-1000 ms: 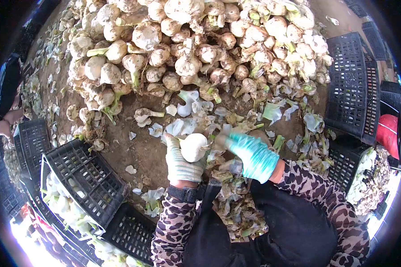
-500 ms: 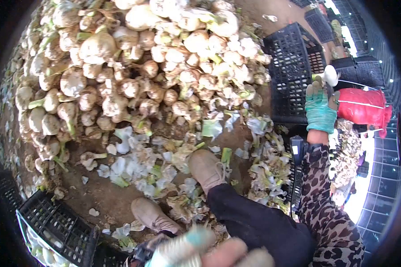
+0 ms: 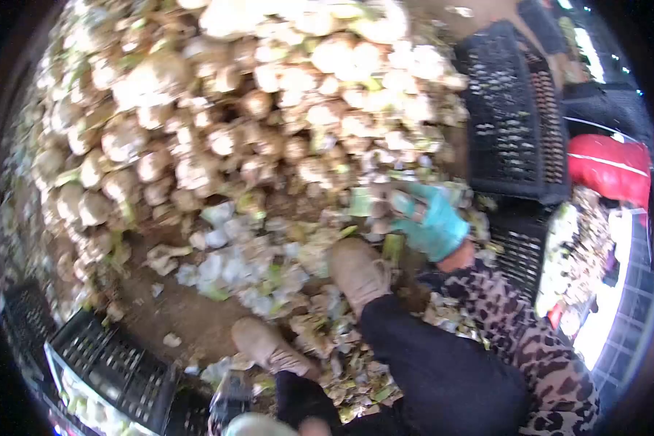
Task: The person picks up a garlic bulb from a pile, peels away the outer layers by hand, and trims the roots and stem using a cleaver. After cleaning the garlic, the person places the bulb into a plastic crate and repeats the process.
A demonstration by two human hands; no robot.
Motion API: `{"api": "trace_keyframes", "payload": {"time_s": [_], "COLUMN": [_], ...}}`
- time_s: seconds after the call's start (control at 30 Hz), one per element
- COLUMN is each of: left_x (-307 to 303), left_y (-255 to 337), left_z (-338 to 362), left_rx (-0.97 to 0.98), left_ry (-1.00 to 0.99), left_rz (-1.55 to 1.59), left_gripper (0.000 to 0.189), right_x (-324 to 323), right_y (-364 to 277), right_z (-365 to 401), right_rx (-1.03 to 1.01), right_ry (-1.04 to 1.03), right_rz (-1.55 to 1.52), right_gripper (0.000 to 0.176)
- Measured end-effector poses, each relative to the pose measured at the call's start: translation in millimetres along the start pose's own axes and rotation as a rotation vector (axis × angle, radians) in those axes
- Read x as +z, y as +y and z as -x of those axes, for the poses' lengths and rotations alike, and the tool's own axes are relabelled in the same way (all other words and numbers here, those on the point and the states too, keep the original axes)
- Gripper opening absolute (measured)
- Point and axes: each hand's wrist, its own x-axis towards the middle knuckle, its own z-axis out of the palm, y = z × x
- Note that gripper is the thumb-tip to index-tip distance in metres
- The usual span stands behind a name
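The person's right hand (image 3: pixel 430 220), in a teal glove, is reaching out to the near edge of a big pile of unpeeled bulbs (image 3: pixel 254 109), its fingers (image 3: pixel 407 203) bending down among the outermost bulbs and scraps. Motion blur is smearing the glove, so it is impossible to tell whether the fingers are closing on anything. A leopard-print sleeve (image 3: pixel 530 327) is covering the arm behind it.

The left hand (image 3: pixel 269 425) is showing only as a pale blur at the very bottom edge, and its grip cannot be told either.

White and green peelings (image 3: pixel 254 269) are lying on the dirt ground (image 3: pixel 174 312) between the pile and the person's two tan shoes (image 3: pixel 360 272), which are resting among them. A black crate (image 3: pixel 516 109) is leaning just right of the pile, with a red sack (image 3: pixel 610 171) beside it. Another black crate (image 3: pixel 116 363) is sitting at lower left, holding peeled white bulbs (image 3: pixel 87 407).
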Motion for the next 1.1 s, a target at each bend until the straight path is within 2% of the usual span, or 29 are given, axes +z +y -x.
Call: {"api": "trace_keyframes", "payload": {"time_s": [0.03, 0.07, 0.1, 0.13, 0.17, 0.2, 0.23, 0.27, 0.3, 0.37, 0.4, 0.47, 0.5, 0.57, 0.6, 0.63, 0.67, 0.7, 0.77, 0.8, 0.83, 0.87, 0.9, 0.93, 0.97, 1.0, 1.03, 1.07, 1.1], "left_x": [16.2, 38.9, 57.9, 55.6, 61.5, 64.5, 68.0, 67.5, 67.4, 66.5, 65.4, 65.2, 67.3, 63.2, 58.0, 54.3, 49.1, 43.2, 28.5, 17.8, 10.2, 3.6, -1.2, -1.7, -2.9, -2.1, -1.1, -0.5, 1.9], "left_y": [32.2, 67.3, 96.9, 131.5, 166.0, 198.5, 222.4, 235.6, 251.0, 273.1, 283.9, 298.3, 293.2, 279.0, 270.5, 252.0, 222.5, 192.3, 151.7, 139.2, 131.4, 125.3, 119.4, 109.5, 108.8, 109.5, 110.8, 112.4, 112.8], "left_z": [7.2, 14.8, 23.7, 23.9, 33.5, 41.0, 52.0, 58.3, 60.9, 67.5, 71.5, 74.5, 67.4, 58.0, 63.8, 66.7, 59.3, 51.4, 56.3, 62.4, 68.0, 71.1, 72.3, 62.9, 64.5, 66.5, 69.0, 74.0, 76.2], "left_rx": [0.186, 0.384, 0.59, 0.542, 0.509, 0.493, 0.558, 0.675, 0.741, 0.723, 0.718, 0.353, 0.344, 0.2, 0.227, 0.222, 0.302, 0.387, 0.417, 0.403, 0.48, 0.472, 0.455, 0.503, 0.498, 0.575, 0.654, 0.626, 0.625], "left_ry": [0.022, 0.041, 0.04, -0.158, -0.257, -0.253, -0.314, -0.603, -0.589, -0.293, -0.295, -0.703, -0.696, -1.163, -0.971, -1.181, -1.274, -1.369, -1.744, -1.614, -1.524, -1.383, -1.242, -1.014, -1.016, -1.11, -1.205, -1.42, -1.424], "left_rz": [0.826, 1.649, 2.48, 2.459, 2.366, 2.289, 2.159, 2.052, 2.134, 2.071, 2.059, 2.299, 2.289, 2.393, 2.368, 2.608, 2.666, 2.72, 2.879, 2.934, 3.005, 3.034, 3.054, 3.003, 3.012, 3.019, 3.018, 3.107, 3.104], "left_gripper": [0.047, 0.04, 0.036, 0.043, 0.049, 0.053, 0.055, 0.065, 0.066, 0.056, 0.056, 0.057, 0.057, 0.036, 0.044, 0.045, 0.045, 0.045, 0.046, 0.044, 0.044, 0.045, 0.045, 0.044, 0.044, 0.045, 0.045, 0.046, 0.046], "right_x": [9.5, 11.2, 19.7, 25.2, 29.8, 38.1, 45.5, 52.3, 59.7, 80.5, 87.0, 97.9, 104.6, 117.1, 125.5, 132.4, 137.5, 141.2, 149.7, 152.7, 156.6, 146.3, 148.1, 145.8, 143.9, 141.5, 138.6, 136.2, 135.1], "right_y": [-30.8, -26.6, -43.3, -46.6, -48.9, -52.8, -55.2, -51.8, -65.7, -59.7, -61.4, -64.9, -62.8, -68.3, -72.1, -73.5, -61.1, -53.9, -54.0, -45.8, -60.9, -82.1, -63.9, -56.9, -53.8, -55.6, -58.9, -60.1, -53.4], "right_z": [5.5, 5.6, 6.1, 4.4, 4.1, 4.9, 4.8, 4.6, 6.0, 9.8, 10.4, 9.5, 9.5, 7.0, 10.9, 15.1, 13.4, 12.4, 12.6, 15.6, 18.5, 27.2, 25.5, 26.9, 28.4, 29.8, 30.8, 31.6, 30.9], "right_rx": [0.029, 0.077, -0.028, 0.033, 0.097, 0.14, 0.182, 0.193, 0.213, -0.016, -0.02, -0.065, -0.224, -0.21, -0.238, -0.261, -0.047, -0.21, -0.133, -0.191, -0.248, -0.101, 0.008, -0.145, -0.299, -0.3, -0.325, -0.348, -0.347], "right_ry": [-0.076, -0.124, -0.154, -0.248, -0.333, -0.392, -0.452, -0.543, -0.579, -0.476, -0.485, -0.542, -0.494, -0.602, -0.579, -0.552, -0.661, -0.648, -0.653, -0.619, -0.583, -0.517, -0.494, -0.445, -0.4, -0.4, -0.415, -0.43, -0.432], "right_rz": [0.053, -0.184, 0.038, -0.14, -0.304, -0.344, -0.379, -0.469, -0.264, 0.019, 0.012, 0.179, 0.299, 0.243, 0.152, 0.066, -0.166, 0.016, -0.093, 0.017, 0.129, 0.236, 0.103, 0.105, 0.103, 0.106, 0.239, 0.372, 0.371], "right_gripper": [0.034, 0.033, 0.033, 0.036, 0.038, 0.032, 0.027, 0.025, 0.023, 0.027, 0.027, 0.021, 0.016, 0.024, 0.027, 0.03, 0.038, 0.036, 0.027, 0.023, 0.021, 0.023, 0.022, 0.022, 0.021, 0.021, 0.02, 0.019, 0.019]}}
